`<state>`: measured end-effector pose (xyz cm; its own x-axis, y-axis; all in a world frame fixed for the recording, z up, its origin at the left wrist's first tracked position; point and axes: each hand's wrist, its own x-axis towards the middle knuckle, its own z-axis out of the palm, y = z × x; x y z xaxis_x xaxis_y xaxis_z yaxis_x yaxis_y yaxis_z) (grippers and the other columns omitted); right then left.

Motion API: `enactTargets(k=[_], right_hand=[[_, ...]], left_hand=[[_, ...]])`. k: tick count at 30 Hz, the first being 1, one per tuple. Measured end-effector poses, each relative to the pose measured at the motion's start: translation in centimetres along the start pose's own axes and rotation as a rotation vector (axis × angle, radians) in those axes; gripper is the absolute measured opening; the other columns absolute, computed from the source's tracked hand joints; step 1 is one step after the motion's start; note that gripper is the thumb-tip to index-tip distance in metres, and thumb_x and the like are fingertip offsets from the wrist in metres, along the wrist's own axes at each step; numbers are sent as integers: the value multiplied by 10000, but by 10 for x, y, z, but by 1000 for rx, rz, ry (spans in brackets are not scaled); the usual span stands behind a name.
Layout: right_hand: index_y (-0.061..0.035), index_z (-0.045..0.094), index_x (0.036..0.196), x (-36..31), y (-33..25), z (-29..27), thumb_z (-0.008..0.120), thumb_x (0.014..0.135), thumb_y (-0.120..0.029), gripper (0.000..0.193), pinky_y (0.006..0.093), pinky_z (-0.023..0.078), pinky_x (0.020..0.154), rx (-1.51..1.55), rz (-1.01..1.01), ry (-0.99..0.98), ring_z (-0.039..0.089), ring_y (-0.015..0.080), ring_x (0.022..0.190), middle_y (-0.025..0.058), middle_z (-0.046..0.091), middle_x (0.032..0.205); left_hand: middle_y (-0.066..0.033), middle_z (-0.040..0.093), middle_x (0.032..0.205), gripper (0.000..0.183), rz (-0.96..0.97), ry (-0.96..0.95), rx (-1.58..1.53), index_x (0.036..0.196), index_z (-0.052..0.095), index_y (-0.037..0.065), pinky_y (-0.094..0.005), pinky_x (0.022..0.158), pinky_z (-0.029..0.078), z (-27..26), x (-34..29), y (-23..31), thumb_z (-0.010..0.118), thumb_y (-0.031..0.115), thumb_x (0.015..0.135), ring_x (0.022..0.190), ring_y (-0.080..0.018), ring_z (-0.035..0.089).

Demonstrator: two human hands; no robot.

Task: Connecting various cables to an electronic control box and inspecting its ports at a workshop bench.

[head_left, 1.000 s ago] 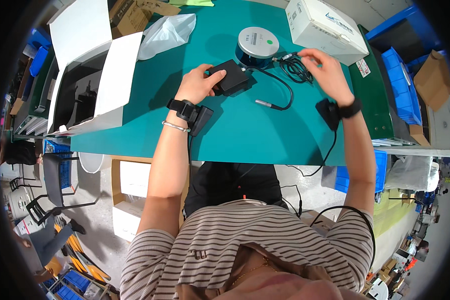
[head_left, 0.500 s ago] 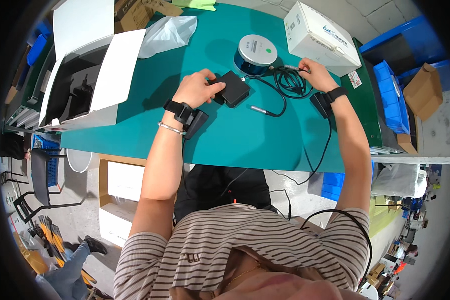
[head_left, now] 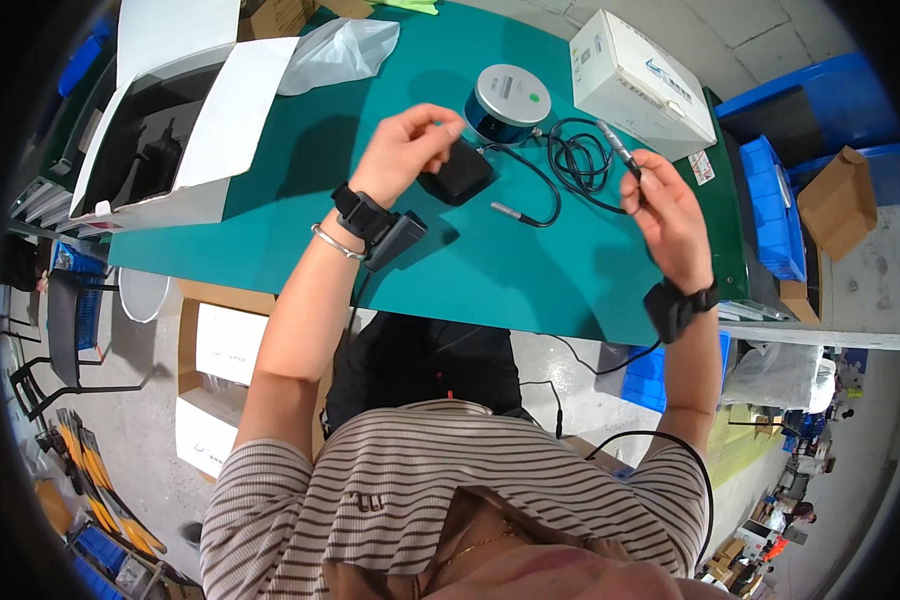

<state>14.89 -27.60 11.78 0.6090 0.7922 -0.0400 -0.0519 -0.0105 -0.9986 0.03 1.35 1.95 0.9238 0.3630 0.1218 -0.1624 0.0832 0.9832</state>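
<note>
My right hand (head_left: 673, 215) grips the black cable just behind its silver metal plug (head_left: 615, 145), and the plug points up and to the left. My left hand (head_left: 410, 150) hovers over the upper left of a flat black box (head_left: 462, 175), fingers curled in and thumb close to them, with nothing visible in them. A short cable runs from the box to a second silver plug (head_left: 506, 210) lying on the green table. Behind the box stands a round sensor-like unit (head_left: 512, 95) with a silver top, a green dot and a dark blue side. Coiled black cable (head_left: 575, 165) lies beside it.
An open white box (head_left: 240, 110) with black foam stands at the left, near a clear plastic bag (head_left: 340, 55). A closed white carton (head_left: 640, 85) sits at the back right. Blue bins (head_left: 773, 205) are right of the green table (head_left: 510, 270). Wires trail from my wrist devices.
My right hand has drawn the cable's plug up off the coil and toward me. My left hand has lifted off the black box. The whole view has shifted slightly.
</note>
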Motion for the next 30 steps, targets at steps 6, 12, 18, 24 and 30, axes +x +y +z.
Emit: enactTargets(k=[6, 12, 18, 24, 30], right_hand=[[9, 509, 1275, -14, 35, 87, 562, 988, -94, 310, 274, 491, 858, -167, -219, -51, 620, 157, 974, 118, 651, 1115], [-12, 548, 1245, -5, 62, 102, 666, 914, -89, 360, 342, 488, 909, -707, -484, 34, 638, 210, 1033, 134, 659, 1106], [-12, 544, 1243, 15, 60, 35, 631, 935, -108, 335, 334, 473, 930, -702, -552, 318, 587, 218, 1091, 112, 610, 1207], [-10, 467, 1363, 46, 72, -28, 625, 965, -224, 478, 306, 432, 999, -470, -189, 551, 519, 200, 1196, 119, 534, 1340], [4, 649, 1148, 61, 96, -24, 589, 994, -192, 257, 251, 438, 886, -312, -163, 313, 583, 101, 959, 38, 673, 998]], left_hand=[[-38, 646, 1036, 290, 63, -370, -276, 1224, 609, -8, -268, 841, 510, 44, -30, 14, 606, 146, 978, 905, -106, 624], [-28, 641, 1022, 178, 97, -206, -147, 1096, 612, -1, -268, 864, 502, 42, -36, 18, 610, 132, 977, 971, -110, 613], [2, 617, 975, 191, 80, -68, -146, 1062, 622, 55, -257, 813, 453, 13, -15, 22, 567, 227, 1000, 864, -85, 536], [8, 623, 944, 204, -41, 33, -441, 1015, 626, 87, -297, 824, 451, -7, 10, 11, 549, 276, 1003, 929, -131, 590], [1, 606, 919, 185, -237, -34, -386, 1063, 628, 72, -251, 735, 471, -8, 5, -5, 628, 231, 969, 861, -136, 627]])
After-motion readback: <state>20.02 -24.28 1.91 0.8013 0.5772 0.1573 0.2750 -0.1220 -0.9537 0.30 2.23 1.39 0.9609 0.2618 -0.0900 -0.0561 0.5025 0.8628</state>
